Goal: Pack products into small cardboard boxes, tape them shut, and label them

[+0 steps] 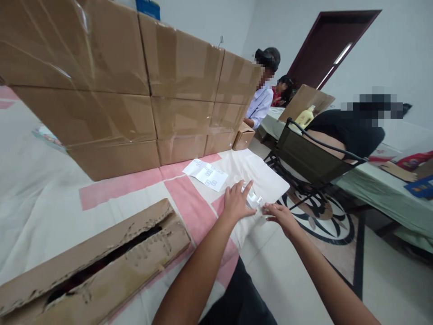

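My left hand (238, 201) is open over the table's edge, its fingers spread. Just beside it is a small shiny, whitish-clear object (254, 199); its exact kind is too blurred to make out. My right hand (279, 215) reaches the other side of that object with its fingers stretched out, close to its near end. Whether either hand touches it is unclear. A white paper sheet (218, 181) with small outlined shapes lies beyond my left hand on the pink and white cloth (135, 192).
Stacked, taped cardboard boxes (182, 117) form a wall at the back. A long cardboard box (169, 243) with a torn slot lies at front left. To the right, a person sits in a folding chair (307, 155) by another table (365, 189); other people sit beyond.
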The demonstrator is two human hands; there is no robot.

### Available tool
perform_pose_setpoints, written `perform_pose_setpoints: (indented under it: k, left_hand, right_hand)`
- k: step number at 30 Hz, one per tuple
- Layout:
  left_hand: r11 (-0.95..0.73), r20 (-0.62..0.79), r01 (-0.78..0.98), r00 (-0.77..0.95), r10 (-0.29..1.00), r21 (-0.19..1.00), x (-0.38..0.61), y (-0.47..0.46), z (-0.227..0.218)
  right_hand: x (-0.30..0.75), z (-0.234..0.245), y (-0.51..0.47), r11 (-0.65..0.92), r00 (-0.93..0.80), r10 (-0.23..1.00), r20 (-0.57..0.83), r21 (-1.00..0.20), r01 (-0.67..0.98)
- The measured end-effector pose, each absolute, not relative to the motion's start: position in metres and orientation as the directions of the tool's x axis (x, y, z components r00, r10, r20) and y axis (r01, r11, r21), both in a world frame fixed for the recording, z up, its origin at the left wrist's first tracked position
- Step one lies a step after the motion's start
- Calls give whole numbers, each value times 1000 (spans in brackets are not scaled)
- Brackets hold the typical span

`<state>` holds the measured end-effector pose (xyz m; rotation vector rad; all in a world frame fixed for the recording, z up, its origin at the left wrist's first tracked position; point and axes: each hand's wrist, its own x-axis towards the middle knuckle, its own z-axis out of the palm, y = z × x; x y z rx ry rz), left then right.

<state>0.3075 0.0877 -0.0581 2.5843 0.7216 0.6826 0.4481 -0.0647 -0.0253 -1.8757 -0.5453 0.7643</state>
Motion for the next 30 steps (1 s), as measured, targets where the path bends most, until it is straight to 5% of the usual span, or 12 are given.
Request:
perform_pose_setpoints:
  k: [12, 30]
  left_hand:
    - [-810, 362, 378, 752, 551, 448, 307, 90, -58]
    - [-805, 345, 365, 763, 547, 468, 306, 94, -58]
  right_hand:
    - [438, -13, -51, -241, 677, 701, -224, -968, -70]
    - [426, -10, -40, -224, 761, 596, -257, -963, -149]
